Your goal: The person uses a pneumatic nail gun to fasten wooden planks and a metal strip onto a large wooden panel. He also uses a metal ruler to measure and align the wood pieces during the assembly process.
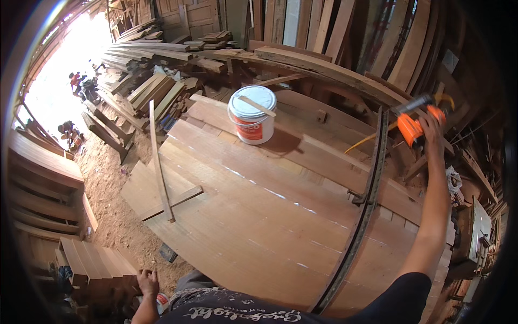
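Note:
At the right, my right hand (431, 127) is closed round an orange and grey power tool (411, 131), lifted over the panel's far right side. My left hand (147, 282) is low at the left, beside a stack of wooden pieces (97, 261); its fingers are loosely bent and apart, with nothing in them. Before me lies a wide wooden panel (253, 216) of boards side by side, with white streaks along some joints. A long dark metal bar clamp (353, 243) crosses it. A white bucket (253, 116) with a red label stands on the far boards, a wood strip across its lid.
A thin batten (155, 156) lies over a short board (172, 202) at the panel's left end. A yellow hose (360, 142) runs near the clamp. Timber stacks (156, 92) fill the back left, and planks (324, 27) lean behind. Sandy ground (108, 183) lies left.

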The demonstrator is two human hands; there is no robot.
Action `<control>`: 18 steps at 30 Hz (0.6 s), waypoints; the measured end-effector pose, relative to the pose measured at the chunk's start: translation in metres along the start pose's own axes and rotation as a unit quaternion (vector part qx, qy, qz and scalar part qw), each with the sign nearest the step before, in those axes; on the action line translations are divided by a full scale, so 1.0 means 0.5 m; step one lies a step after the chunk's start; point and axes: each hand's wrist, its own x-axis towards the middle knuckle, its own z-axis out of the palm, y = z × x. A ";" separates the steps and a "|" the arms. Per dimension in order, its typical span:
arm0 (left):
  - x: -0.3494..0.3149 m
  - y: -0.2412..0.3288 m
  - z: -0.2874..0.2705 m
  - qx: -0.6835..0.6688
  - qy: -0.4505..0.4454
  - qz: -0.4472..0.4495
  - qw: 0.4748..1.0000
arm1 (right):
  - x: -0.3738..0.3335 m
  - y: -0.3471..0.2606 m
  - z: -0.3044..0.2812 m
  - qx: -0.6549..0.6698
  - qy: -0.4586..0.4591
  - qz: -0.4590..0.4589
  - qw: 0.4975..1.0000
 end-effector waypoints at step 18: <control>0.199 0.271 -0.099 -0.364 -0.017 0.465 0.807 | 0.228 -1.043 -0.985 0.486 0.021 -0.137 0.863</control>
